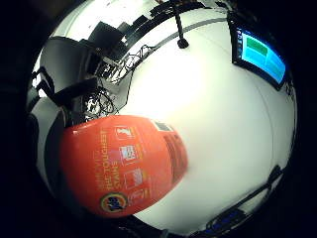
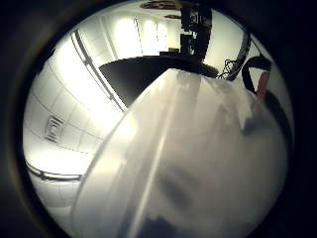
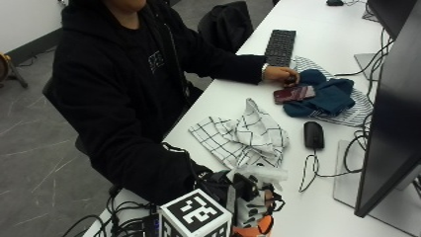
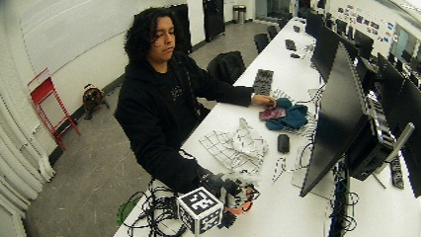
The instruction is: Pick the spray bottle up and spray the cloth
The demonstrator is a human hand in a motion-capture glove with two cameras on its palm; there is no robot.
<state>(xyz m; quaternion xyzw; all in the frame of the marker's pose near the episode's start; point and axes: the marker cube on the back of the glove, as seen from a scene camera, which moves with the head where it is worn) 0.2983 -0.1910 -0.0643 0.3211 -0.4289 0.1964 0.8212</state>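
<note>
Notably, each line below takes one view in turn.

Outside view, risk: the gloved right hand (image 3: pixel 240 197) grips the spray bottle (image 3: pixel 260 210) at the near edge of the surface (image 3: pixel 315 212), and the checked cloth (image 3: pixel 240 136) lies just beyond it. Aimed wide, mist would likely reach the computer mouse (image 3: pixel 314 135) beside the cloth, or the monitor (image 3: pixel 388 113).

Outside view, bottle: pale trigger head above, orange body below, largely masked by the glove; fingers appear curled round it.

Outside view, other hand: the bare hand (image 3: pixel 279 75) rests near a dark red phone (image 3: pixel 294 93) on a blue garment (image 3: pixel 325 96), well apart from the cloth.

Wide outside view, layout: the bottle is held low, close to the person, with the cloth between it and the keyboard (image 4: pixel 262 81). A nozzle tilted away from the cloth would probably wet bare surface.

Little-finger palm view, bottle: orange labelled body (image 1: pixel 124 163) close to the palm, printed with stain-remover text and icons.

Thumb palm view, bottle: a pale translucent part (image 2: pixel 198 163) fills the field; nozzle direction cannot be judged.
</note>
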